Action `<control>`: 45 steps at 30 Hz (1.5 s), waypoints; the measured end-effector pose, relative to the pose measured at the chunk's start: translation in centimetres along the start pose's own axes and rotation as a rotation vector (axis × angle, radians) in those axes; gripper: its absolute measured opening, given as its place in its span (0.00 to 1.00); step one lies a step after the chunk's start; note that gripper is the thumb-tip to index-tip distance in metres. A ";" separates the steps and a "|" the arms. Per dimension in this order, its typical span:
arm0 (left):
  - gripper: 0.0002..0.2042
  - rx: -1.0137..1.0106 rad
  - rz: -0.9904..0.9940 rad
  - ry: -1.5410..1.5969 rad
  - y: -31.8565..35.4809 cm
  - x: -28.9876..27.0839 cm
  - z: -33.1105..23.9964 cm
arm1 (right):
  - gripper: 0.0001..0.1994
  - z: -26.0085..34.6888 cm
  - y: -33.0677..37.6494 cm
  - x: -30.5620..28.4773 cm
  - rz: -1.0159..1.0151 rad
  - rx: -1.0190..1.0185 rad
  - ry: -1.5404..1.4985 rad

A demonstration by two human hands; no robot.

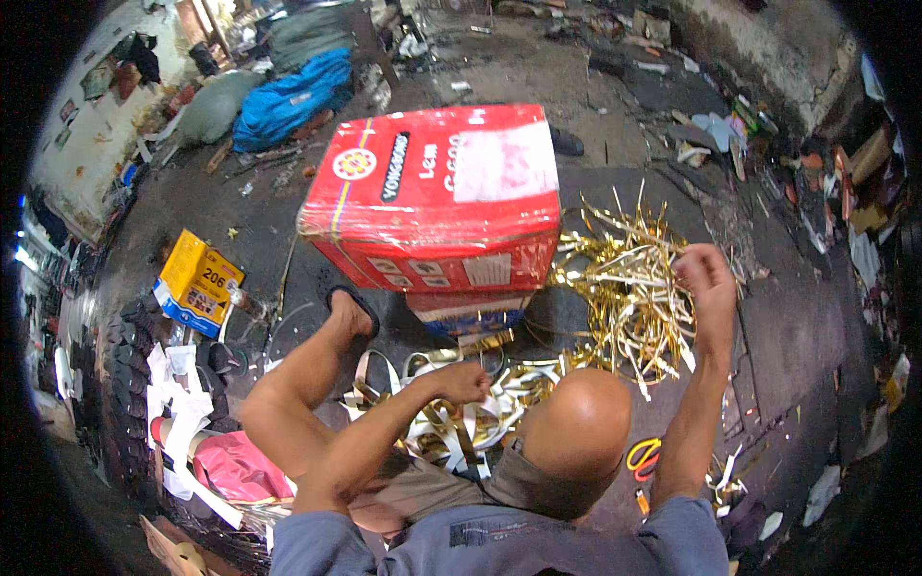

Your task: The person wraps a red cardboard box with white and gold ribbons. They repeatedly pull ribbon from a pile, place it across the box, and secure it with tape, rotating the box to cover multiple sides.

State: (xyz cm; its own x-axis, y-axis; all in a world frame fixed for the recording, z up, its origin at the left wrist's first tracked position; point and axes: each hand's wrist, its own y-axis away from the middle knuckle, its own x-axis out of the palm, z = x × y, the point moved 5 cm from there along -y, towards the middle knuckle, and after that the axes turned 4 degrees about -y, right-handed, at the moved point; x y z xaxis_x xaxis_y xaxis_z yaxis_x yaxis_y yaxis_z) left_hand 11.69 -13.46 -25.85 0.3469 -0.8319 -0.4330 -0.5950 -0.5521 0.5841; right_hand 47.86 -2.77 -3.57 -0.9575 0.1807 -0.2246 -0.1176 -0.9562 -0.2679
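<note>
My left hand [464,382] is closed above a tangle of white and gold strips [509,398] between my legs. What it holds, if anything, is hidden. My right hand [709,274] is raised at the right edge of a heap of shiny gold strips [639,298]. Its fingers look bent and are smeared, so a grip cannot be made out. In front of me a large red carton [432,226] rests on a smaller blue and white box [471,315].
A yellow and blue box [200,283] stands at the left, with white strips [176,389] and a pink bag [240,468] nearer me. Yellow and red loop handles [643,459] lie by my right forearm. Farther off are a blue sheet [293,99] and scattered debris [715,134].
</note>
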 end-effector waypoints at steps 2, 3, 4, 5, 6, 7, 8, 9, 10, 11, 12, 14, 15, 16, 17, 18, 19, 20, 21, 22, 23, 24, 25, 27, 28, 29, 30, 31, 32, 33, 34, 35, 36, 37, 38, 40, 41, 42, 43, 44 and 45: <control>0.10 0.224 -0.288 -0.065 3.5 -4.9 -7.5 | 0.11 6.2 2.7 6.6 0.454 0.057 -0.037; 0.09 0.223 -0.258 0.051 6.7 -7.6 -12.7 | 0.21 7.8 4.0 9.2 0.656 -0.003 -0.031; 0.09 0.274 -0.336 0.136 9.3 -9.4 -15.8 | 0.30 9.1 5.4 11.7 0.836 -0.073 -0.145; 0.09 0.287 -0.513 0.045 12.4 -11.3 -18.7 | 0.32 10.3 6.3 13.6 0.957 -0.140 -0.133; 0.08 0.342 -0.717 0.074 14.1 -12.5 -19.9 | 0.29 11.1 7.1 14.7 1.024 -0.038 -0.128; 0.09 0.339 -0.779 0.129 15.8 -13.3 -21.0 | 0.25 11.8 7.0 15.2 0.995 0.059 -0.089; 0.09 0.333 -0.851 0.189 17.7 -14.0 -21.6 | 0.23 12.6 6.9 15.5 0.975 0.151 -0.049; 0.09 0.334 -0.818 0.168 17.9 -14.3 -20.0 | 0.18 13.8 6.2 15.3 0.903 -0.009 0.019; 0.09 0.369 -0.767 0.320 18.4 -13.8 -18.4 | 0.15 15.2 5.6 15.1 0.925 -0.083 0.073; 0.10 0.415 -0.700 0.470 18.7 -12.9 -17.1 | 0.13 16.3 5.0 14.6 0.908 -0.153 0.058; 0.10 0.463 -0.627 0.616 18.7 -11.8 -16.1 | 0.12 17.2 4.3 14.0 0.889 -0.222 0.041; 0.09 0.475 -0.648 0.705 17.7 -9.1 -13.7 | 0.10 18.4 1.8 11.1 0.709 -0.202 -0.041; 0.09 0.439 -0.635 0.808 16.8 -7.3 -12.5 | 0.10 18.7 0.4 9.4 0.673 -0.086 -0.253; 0.09 0.516 -0.627 0.863 15.8 -5.7 -11.2 | 0.11 18.8 -0.6 8.5 0.639 0.034 -0.470; 0.09 0.510 -0.665 0.896 14.8 -4.2 -10.2 | 0.11 18.7 -0.9 8.7 0.633 0.058 -0.502; 0.08 0.474 -0.599 0.914 14.3 -3.2 -10.6 | 0.11 18.1 -1.0 8.8 0.617 0.085 -0.531; 0.08 0.501 -0.565 0.949 14.4 -2.6 -11.6 | 0.11 17.8 -1.5 9.1 0.606 0.110 -0.564; 0.08 0.528 -0.520 0.990 14.5 -2.1 -12.5 | 0.11 17.9 -1.8 9.1 0.603 0.103 -0.600; 0.08 0.574 -0.544 0.941 14.8 -2.3 -13.0 | 0.11 17.9 -2.2 9.1 0.599 0.096 -0.636; 0.08 0.613 -0.565 0.888 15.2 -2.5 -13.3 | 0.11 18.1 -2.3 9.0 0.591 0.091 -0.679; 0.08 0.652 -0.585 0.834 15.5 -2.8 -13.6 | 0.11 18.6 -1.9 9.2 0.590 0.081 -0.701; 0.08 0.610 -0.615 0.745 15.8 -3.3 -13.5 | 0.11 19.3 -1.6 9.2 0.578 0.052 -0.718; 0.08 0.570 -0.636 0.657 16.1 -4.0 -13.4 | 0.12 19.8 -1.3 9.0 0.559 0.027 -0.731; 0.08 0.484 -0.771 0.360 18.1 -5.5 -13.5 | 0.11 20.7 -1.2 9.7 0.472 0.046 -0.753; 0.08 0.471 -0.808 0.321 19.2 -6.1 -14.4 | 0.10 19.8 -2.0 9.6 0.441 0.080 -0.849; 0.08 0.461 -0.842 0.284 20.4 -6.7 -15.8 | 0.09 19.3 -2.5 9.3 0.380 0.117 -0.873; 0.09 0.450 -0.878 0.248 21.0 -7.2 -16.4 | 0.08 18.9 -2.7 8.9 0.318 0.154 -0.896; 0.09 0.381 -0.918 0.137 21.2 -7.5 -16.2 | 0.08 18.8 -2.7 8.8 0.278 0.157 -0.904; 0.10 0.370 -0.934 0.113 21.4 -7.8 -16.2 | 0.08 18.8 -2.5 8.8 0.238 0.159 -0.911; 0.10 0.348 -0.933 0.141 21.5 -8.0 -16.3 | 0.08 18.6 -2.5 8.8 0.197 0.161 -0.917; 0.10 0.323 -0.932 0.164 21.8 -8.2 -16.5 | 0.08 18.5 -2.6 8.7 0.198 0.161 -0.944; 0.10 0.339 -0.949 0.169 21.9 -8.1 -16.6 | 0.07 18.3 -2.8 8.4 0.197 0.160 -0.970; 0.10 0.355 -0.964 0.174 22.0 -8.0 -16.7 | 0.07 18.0 -3.1 8.2 0.196 0.159 -0.995; 0.10 0.370 -0.977 0.181 22.1 -7.8 -16.8 | 0.07 17.5 -3.4 8.0 0.178 0.175 -0.986; 0.10 0.356 -1.002 0.140 22.3 -7.8 -17.3 | 0.07 17.1 -3.9 7.9 0.158 0.190 -0.976; 0.12 0.327 -1.046 0.059 22.6 -7.8 -18.2 | 0.07 16.2 -5.2 7.9 0.139 0.199 -1.001; 0.12 0.271 -1.057 0.004 22.1 -7.7 -17.5 | 0.08 16.1 -5.5 7.7 0.104 0.198 -0.984; 0.12 0.238 -1.054 0.052 21.6 -7.9 -16.9 | 0.09 16.0 -5.5 7.4 0.068 0.197 -0.967; 0.12 0.198 -1.065 0.101 21.5 -8.2 -16.1 | 0.09 16.6 -4.9 7.6 0.108 0.144 -0.897; 0.12 0.154 -1.080 0.143 21.5 -8.5 -15.1 | 0.10 17.4 -3.9 7.7 0.153 0.088 -0.834; 0.12 0.162 -0.962 0.319 20.4 -8.3 -13.0 | 0.10 18.0 -3.4 7.9 0.196 0.031 -0.772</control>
State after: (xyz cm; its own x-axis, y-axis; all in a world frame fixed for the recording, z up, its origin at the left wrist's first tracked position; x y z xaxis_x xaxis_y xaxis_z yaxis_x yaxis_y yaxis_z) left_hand 6.10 -18.59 -1.43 0.8911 -0.0300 -0.4527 -0.0456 -0.9987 -0.0236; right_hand 35.92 -2.25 12.47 -0.8722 -0.1910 0.4502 0.0756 -0.9621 -0.2618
